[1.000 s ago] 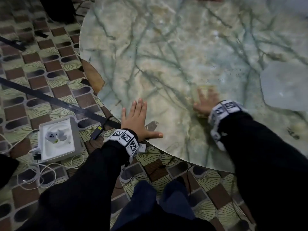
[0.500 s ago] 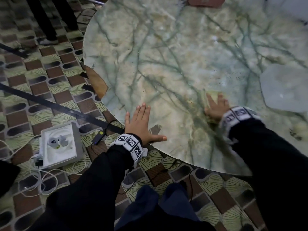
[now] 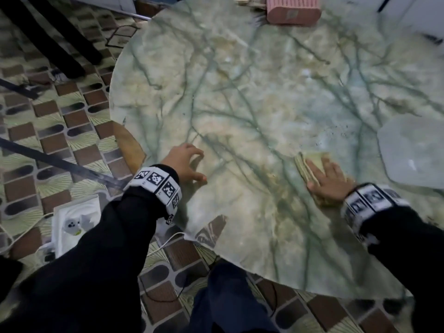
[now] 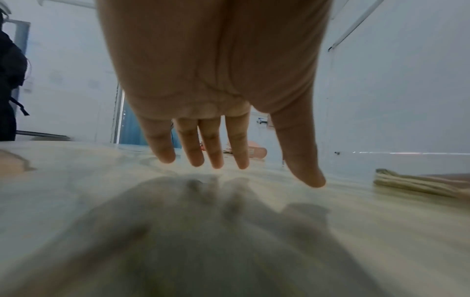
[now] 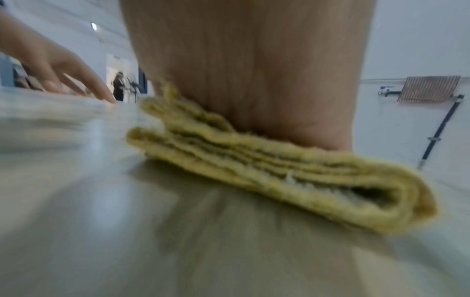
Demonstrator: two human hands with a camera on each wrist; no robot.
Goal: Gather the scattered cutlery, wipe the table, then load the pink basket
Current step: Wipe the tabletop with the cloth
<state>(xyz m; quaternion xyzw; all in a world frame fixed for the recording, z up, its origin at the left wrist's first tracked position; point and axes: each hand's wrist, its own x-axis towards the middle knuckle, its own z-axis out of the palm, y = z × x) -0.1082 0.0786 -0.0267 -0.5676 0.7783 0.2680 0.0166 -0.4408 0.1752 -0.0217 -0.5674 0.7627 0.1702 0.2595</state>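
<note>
My right hand lies flat, fingers straight, pressing a folded yellow cloth onto the round green-veined marble table. The right wrist view shows the palm on top of the cloth. My left hand is arched with its fingertips on the table near the left edge, holding nothing; in the left wrist view its fingers hang straight over the surface. The pink basket stands at the far edge, with some cutlery just left of it, partly cut off.
A pale glossy patch shows on the table right of the cloth. On the patterned floor at the left sit a white box with cables and a dark strap. Another person's legs stand at the far left.
My right hand slid the cloth to the right and toward me. My left hand went from lying flat at the edge to arched on its fingertips, further onto the table. The view tilted up, revealing the basket.
</note>
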